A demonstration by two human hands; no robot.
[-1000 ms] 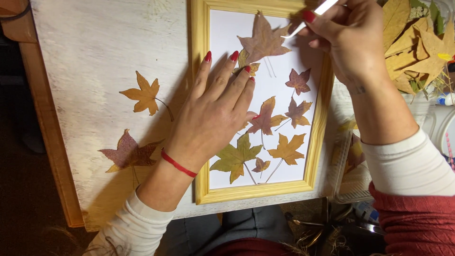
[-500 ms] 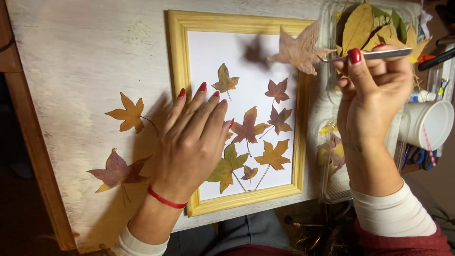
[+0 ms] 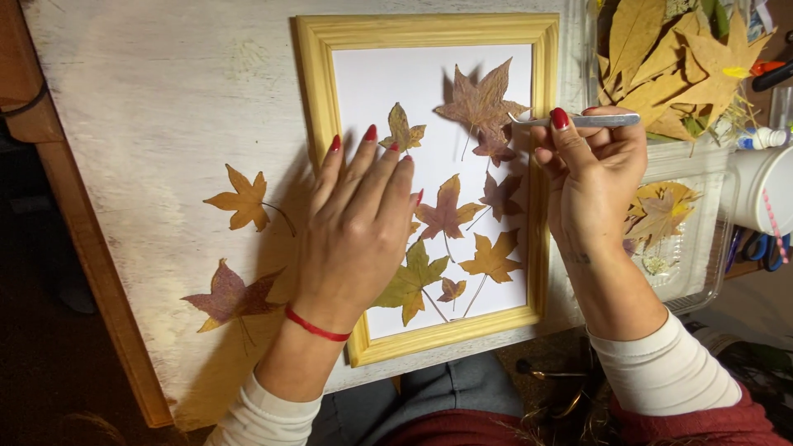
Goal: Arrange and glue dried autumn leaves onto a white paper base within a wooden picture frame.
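Observation:
A yellow wooden frame lies on the pale board, with white paper inside and several pressed leaves laid on it. My left hand rests flat on the paper's left side, fingers spread, over the frame's left rail. My right hand grips metal tweezers that hold a large brownish-purple leaf above the paper's upper right. A small olive leaf sits just beyond my left fingertips.
Two loose leaves lie on the board left of the frame, an orange one and a purple one. A clear tray of dried yellow leaves stands at right, beside a white cup and scissors.
My right hand has brought the tweezers and the large leaf from over the tray at right back over the paper's upper right. The left hand stays flat on the paper.

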